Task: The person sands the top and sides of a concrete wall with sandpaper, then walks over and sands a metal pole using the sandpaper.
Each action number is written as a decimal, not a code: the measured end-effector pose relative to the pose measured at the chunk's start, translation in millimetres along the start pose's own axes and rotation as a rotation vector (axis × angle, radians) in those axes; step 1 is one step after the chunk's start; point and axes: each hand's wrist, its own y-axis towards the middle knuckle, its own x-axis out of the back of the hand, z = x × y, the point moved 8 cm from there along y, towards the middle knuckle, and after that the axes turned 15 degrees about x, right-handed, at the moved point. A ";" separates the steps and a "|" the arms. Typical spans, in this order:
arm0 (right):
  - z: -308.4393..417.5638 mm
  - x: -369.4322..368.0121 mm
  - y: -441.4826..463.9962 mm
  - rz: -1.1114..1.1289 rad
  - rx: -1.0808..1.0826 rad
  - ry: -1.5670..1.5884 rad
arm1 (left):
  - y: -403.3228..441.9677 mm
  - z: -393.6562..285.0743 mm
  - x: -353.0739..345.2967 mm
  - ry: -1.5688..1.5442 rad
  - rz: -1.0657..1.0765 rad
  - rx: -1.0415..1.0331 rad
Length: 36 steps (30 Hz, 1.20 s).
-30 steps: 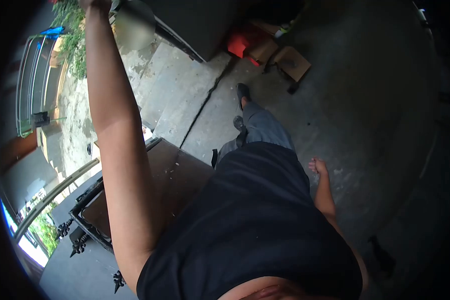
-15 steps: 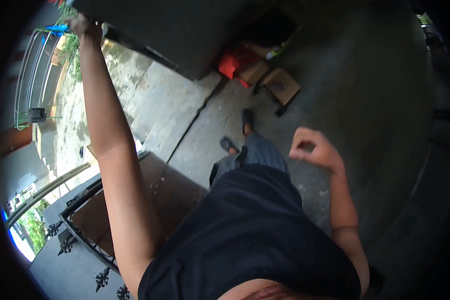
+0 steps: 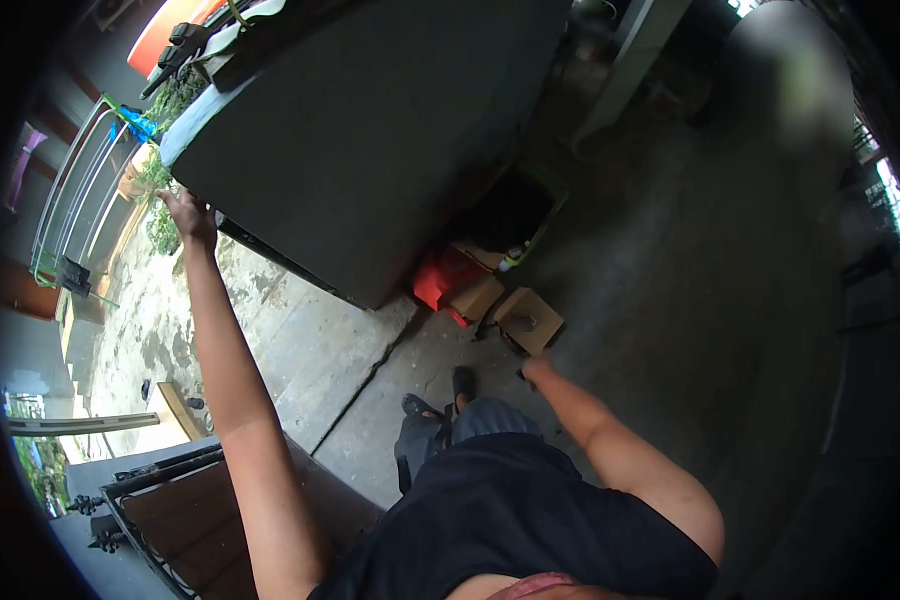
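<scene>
My left arm reaches far forward, with my left hand [image 3: 188, 214] at the near left corner of a large dark panel [image 3: 370, 130]. At least one finger is stretched out; the others are partly hidden at the panel's edge. My right hand [image 3: 537, 370] is low in front of me, just short of an open cardboard box [image 3: 530, 322]. It looks small and dark, and its fingers cannot be made out.
A red bag [image 3: 442, 280] and another cardboard box [image 3: 476, 299] lie by the panel's foot. At the lower left stands a black metal frame [image 3: 130, 520] with pointed finials. A long crack [image 3: 355, 395] runs across the concrete floor. Plants [image 3: 160, 230] grow outside.
The view has tilted up, so more of the dark panel shows. My left hand appears lower in view, at the panel's corner. My right hand has swung forward and inward, towards the boxes.
</scene>
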 end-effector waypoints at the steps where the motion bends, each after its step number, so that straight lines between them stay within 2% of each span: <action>1: -9.2 -51.9 -7.9 0.281 0.084 -0.106 | 6.2 -3.5 1.4 0.011 0.043 -0.002; 3: -10.0 -97.1 -42.2 -0.021 -0.421 0.910 | -10.1 -6.3 -9.6 -0.009 0.007 -0.022; 5: 3.9 -114.4 -49.8 0.122 -0.371 0.852 | -8.0 -5.3 -4.1 -0.003 -0.015 -0.041; 7: -8.9 -132.1 -36.1 0.157 -0.323 0.728 | 9.7 0.6 0.1 -0.011 0.085 -0.042; 10: -38.3 -148.3 -11.5 0.118 -0.302 0.511 | -5.5 -4.1 -17.7 -0.037 0.112 -0.077; 14: -74.0 -173.5 34.2 -0.012 -0.287 0.224 | -8.1 -4.2 -14.7 -0.063 0.042 -0.083; 17: -67.7 -126.4 4.7 -0.105 -0.344 0.324 | -1.4 -3.1 -11.0 -0.060 0.107 -0.094; 19: -61.5 -76.2 -21.3 -0.163 -0.374 0.410 | 1.2 -1.2 -7.0 -0.020 0.076 -0.085; 22: -35.0 9.0 -22.9 -0.276 -0.232 0.302 | 3.1 -0.9 -1.8 -0.022 0.038 -0.062; 24: 25.7 86.7 -32.8 -0.517 0.202 0.417 | -5.1 -3.8 -8.6 -0.065 0.016 -0.060; 27: 192.4 210.8 -127.7 -0.225 0.892 0.640 | -4.0 -3.1 -4.7 -0.019 -0.012 -0.056; 30: 291.6 246.8 -214.2 0.146 1.380 0.684 | -3.7 -3.2 -10.4 -0.029 0.012 -0.057; 31: 303.5 251.6 -220.8 0.150 1.384 0.682 | -4.0 -4.0 -12.1 -0.036 0.023 -0.067; 33: 328.1 244.6 -248.9 0.375 1.623 0.616 | -1.3 -2.6 -9.5 -0.041 0.031 -0.079; 34: 333.7 242.4 -249.4 0.382 1.626 0.612 | 1.2 -2.7 -7.6 -0.042 0.024 -0.084; 36: 342.8 226.0 -258.8 0.593 1.651 0.616 | -2.0 -5.5 -12.2 -0.031 0.060 -0.085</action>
